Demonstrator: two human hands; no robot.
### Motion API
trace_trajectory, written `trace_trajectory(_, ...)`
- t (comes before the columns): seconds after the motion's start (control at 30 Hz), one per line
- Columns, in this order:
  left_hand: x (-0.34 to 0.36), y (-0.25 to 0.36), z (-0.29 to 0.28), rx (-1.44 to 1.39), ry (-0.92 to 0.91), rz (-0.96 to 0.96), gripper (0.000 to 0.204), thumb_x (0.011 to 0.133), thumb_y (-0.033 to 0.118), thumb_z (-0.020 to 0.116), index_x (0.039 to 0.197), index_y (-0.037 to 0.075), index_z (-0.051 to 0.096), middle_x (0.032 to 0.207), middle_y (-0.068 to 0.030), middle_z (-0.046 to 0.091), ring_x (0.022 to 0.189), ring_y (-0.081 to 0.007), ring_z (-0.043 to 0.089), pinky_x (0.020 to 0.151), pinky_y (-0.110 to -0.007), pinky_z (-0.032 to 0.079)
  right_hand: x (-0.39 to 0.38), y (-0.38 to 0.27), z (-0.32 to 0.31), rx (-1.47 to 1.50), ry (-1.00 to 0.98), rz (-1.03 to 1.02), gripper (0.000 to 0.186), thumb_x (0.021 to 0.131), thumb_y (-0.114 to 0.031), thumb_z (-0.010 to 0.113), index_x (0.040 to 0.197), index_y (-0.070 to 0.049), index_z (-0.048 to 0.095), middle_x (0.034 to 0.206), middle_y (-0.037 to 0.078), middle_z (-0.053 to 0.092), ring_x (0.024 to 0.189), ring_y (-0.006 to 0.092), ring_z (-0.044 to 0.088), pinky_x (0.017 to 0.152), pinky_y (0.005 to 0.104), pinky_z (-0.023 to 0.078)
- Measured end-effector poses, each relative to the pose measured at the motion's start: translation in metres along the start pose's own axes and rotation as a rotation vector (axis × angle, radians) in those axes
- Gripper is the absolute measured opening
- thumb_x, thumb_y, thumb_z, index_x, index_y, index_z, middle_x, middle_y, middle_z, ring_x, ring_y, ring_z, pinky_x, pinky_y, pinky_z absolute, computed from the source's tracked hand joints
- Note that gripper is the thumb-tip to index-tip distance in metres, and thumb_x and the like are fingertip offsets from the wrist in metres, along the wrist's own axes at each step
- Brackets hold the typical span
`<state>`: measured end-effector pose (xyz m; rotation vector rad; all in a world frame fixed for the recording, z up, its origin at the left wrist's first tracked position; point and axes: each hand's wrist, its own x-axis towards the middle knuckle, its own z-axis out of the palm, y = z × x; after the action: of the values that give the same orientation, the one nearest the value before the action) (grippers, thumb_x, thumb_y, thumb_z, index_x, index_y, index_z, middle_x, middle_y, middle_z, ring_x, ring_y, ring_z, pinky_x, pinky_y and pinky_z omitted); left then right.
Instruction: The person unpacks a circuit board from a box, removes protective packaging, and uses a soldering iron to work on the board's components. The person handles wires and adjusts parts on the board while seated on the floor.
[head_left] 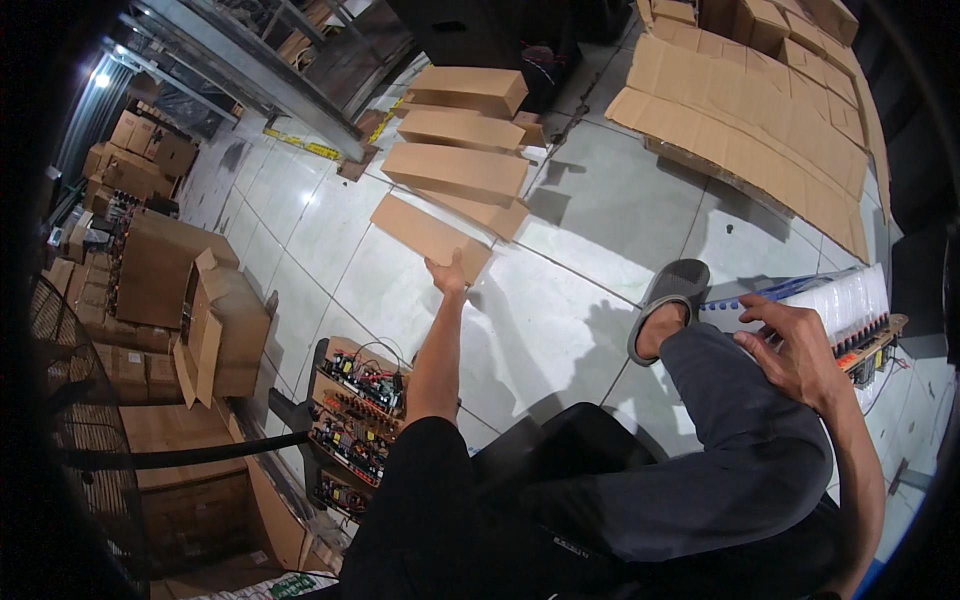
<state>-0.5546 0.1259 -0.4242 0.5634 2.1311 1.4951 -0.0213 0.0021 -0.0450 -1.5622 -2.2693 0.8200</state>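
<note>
Far left: wire fan guard (65,360), stacked cartons (145,160) behind. Next, an open carton (235,325) with flaps out, standing near the floor's left side. Metal post (265,65) slants in from the top, yellow-black tape (305,143) on the floor by its foot. Circuit boards (350,415), loaded with parts and loose wires, sit in a stack just left of the left forearm.

Left hand (447,273): arm out forward, clamped on the near edge of a long brown carton (418,230), by its right end. That carton is nearest in a row, out in front on pale floor tiles (330,240). Can't tell if it's fully down or slightly lifted. More narrow cartons (455,168) line up just beyond it.

Right of centre: slipper (685,283) on one foot. Right hand (795,355) is at the bent knee, fingers apart and curved, nothing in it. Just beside it, a white wrapped stack (840,300) and a board with black knobs (868,342). Flattened cardboard (745,130) upper right.
</note>
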Motion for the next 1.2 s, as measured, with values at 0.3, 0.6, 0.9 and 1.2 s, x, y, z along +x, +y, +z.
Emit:
trace_trajectory(0.3, -0.015, 0.049, 0.028, 0.584, 0.297, 0.252, 0.1, 0.087, 0.047, 0.076, 0.15, -0.012, 0.028, 0.139, -0.0326, 0.053, 0.129, -0.0455, 0.051, 0.113, -0.05, 0.038, -0.002, 0.005, 0.0, -0.01, -0.009, 0.038, 0.028, 0.09, -0.016, 0.075, 0.107, 0.006, 0.071, 0.124, 0.021, 0.07, 0.085, 0.0346, 0.075, 0.071, 0.0385, 0.061)
trace_trajectory(0.6, 0.041, 0.172, 0.102, 0.47, 0.109, -0.021, 0.129, 0.072, 0.068, 0.077, 0.152, -0.012, 0.016, 0.139, -0.04, 0.047, 0.132, -0.0502, 0.046, 0.11, -0.057, 0.04, 0.008, 0.003, 0.006, 0.054, -0.043, 0.071, 0.028, 0.09, -0.016, 0.076, 0.107, 0.006, 0.07, 0.124, 0.021, 0.07, 0.087, 0.0352, 0.075, 0.072, 0.0384, 0.061)
trace_trajectory(0.9, 0.015, 0.17, 0.136, 0.654, -0.154, 0.233, 0.125, 0.075, 0.05, 0.084, 0.161, 0.007, 0.004, 0.156, -0.0399, 0.021, 0.136, -0.0554, 0.041, 0.111, -0.053, 0.044, 0.005, 0.004, 0.006, 0.096, -0.052, 0.127, 0.026, 0.089, -0.013, 0.076, 0.108, 0.004, 0.069, 0.126, 0.02, 0.07, 0.083, 0.0315, 0.073, 0.074, 0.0385, 0.058)
trace_trajectory(1.2, 0.018, 0.145, 0.091, -0.257, -0.035, -0.158, 0.112, 0.078, -0.001, 0.084, 0.162, 0.009, 0.011, 0.146, -0.0235, 0.05, 0.126, -0.0376, 0.058, 0.104, -0.049, 0.053, 0.01, -0.003, 0.001, 0.082, -0.098, 0.148, 0.029, 0.091, -0.017, 0.075, 0.108, 0.005, 0.07, 0.127, 0.024, 0.068, 0.092, 0.0366, 0.075, 0.077, 0.0394, 0.06)
